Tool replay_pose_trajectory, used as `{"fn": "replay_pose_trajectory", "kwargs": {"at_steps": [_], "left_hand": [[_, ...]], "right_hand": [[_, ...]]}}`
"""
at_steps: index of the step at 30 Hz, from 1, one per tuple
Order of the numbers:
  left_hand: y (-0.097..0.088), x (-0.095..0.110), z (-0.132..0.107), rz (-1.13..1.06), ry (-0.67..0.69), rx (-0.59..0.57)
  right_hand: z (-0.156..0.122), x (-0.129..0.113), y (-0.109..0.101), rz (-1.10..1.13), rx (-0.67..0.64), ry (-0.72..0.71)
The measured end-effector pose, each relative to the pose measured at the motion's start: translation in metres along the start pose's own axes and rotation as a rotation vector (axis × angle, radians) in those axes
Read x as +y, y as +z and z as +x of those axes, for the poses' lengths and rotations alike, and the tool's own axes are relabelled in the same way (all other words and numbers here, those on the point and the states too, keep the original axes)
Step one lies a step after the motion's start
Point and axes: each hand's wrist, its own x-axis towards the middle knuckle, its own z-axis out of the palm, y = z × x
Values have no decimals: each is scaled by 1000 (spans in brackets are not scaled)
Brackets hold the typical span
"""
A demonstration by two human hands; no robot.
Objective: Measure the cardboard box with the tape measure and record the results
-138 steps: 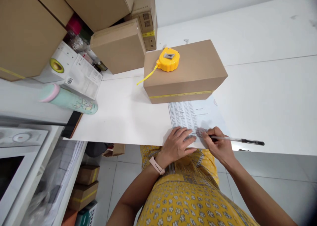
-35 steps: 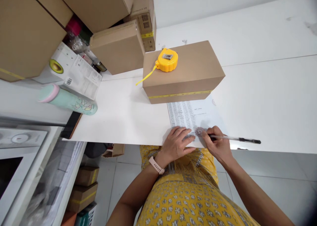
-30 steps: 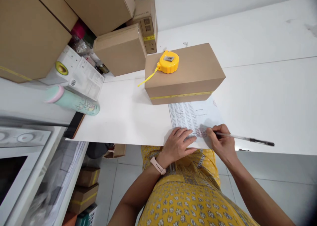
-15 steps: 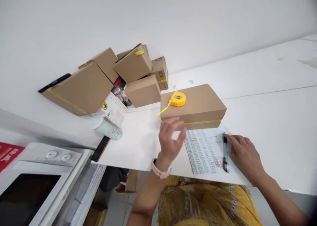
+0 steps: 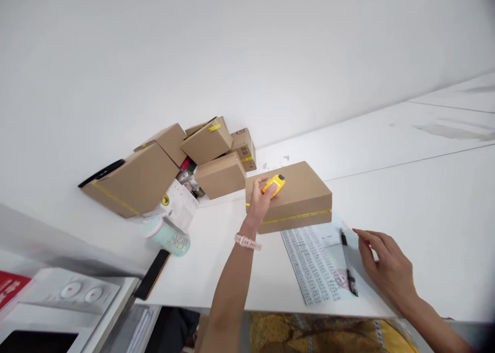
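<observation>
Nearest, in front of the cardboard box [image 5: 305, 195] and off to its right, the right hand [image 5: 386, 268] lies low over the white table [image 5: 425, 198] with its fingers loosely spread and nothing in them. Its fingertips sit just beside a pen [image 5: 349, 270], not clearly touching it. The pen lies on a printed sheet [image 5: 315, 262], which spreads out from the box's front edge toward the person.

In front of the box and to its left, a dark phone [image 5: 152, 274] rests at the table's edge. A mint-green bottle [image 5: 166, 237] lies on its side a little closer to the box.

The left hand [image 5: 260, 201], with a pale wristband [image 5: 247, 241] on its wrist, reaches over the box's left end. Its fingers are curled around the yellow tape measure [image 5: 274, 184] on the box's top; whether the tape measure is lifted clear of the lid cannot be told.

Behind the box and to its left, a heap of cardboard boxes [image 5: 154, 172] leans against the wall.
</observation>
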Motion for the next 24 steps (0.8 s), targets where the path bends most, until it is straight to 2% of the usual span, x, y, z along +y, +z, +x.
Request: {"fn": "replay_pose_trajectory", "kwargs": {"at_steps": [2, 4, 5, 7, 10, 14, 18, 21, 24], "left_hand": [[-3, 9, -14, -235, -50, -186], [-4, 19, -26, -468, -128, -346], [-4, 23, -30, -540, -163, -386], [-4, 28, -36, -571, -200, -394], [-6, 30, -41, -537, -216, -404], [-14, 25, -42, -514, -201, -410], [-27, 19, -33, -513, -204, -381], [-50, 12, -17, -490, -215, -326], [-87, 1, 2, -463, -237, -253]], "right_hand": [[18, -30, -7, 223, -43, 145], [44, -61, -10, 490, -230, 341], [58, -76, -11, 629, -349, 429], [85, -101, -9, 881, -553, 554], [111, -123, -5, 1011, -724, 608], [120, -134, 4, 915, -733, 635], [136, -132, 19, 906, -720, 587], [164, -112, 33, 906, -618, 564], [194, -76, 43, 808, -444, 596]]}}
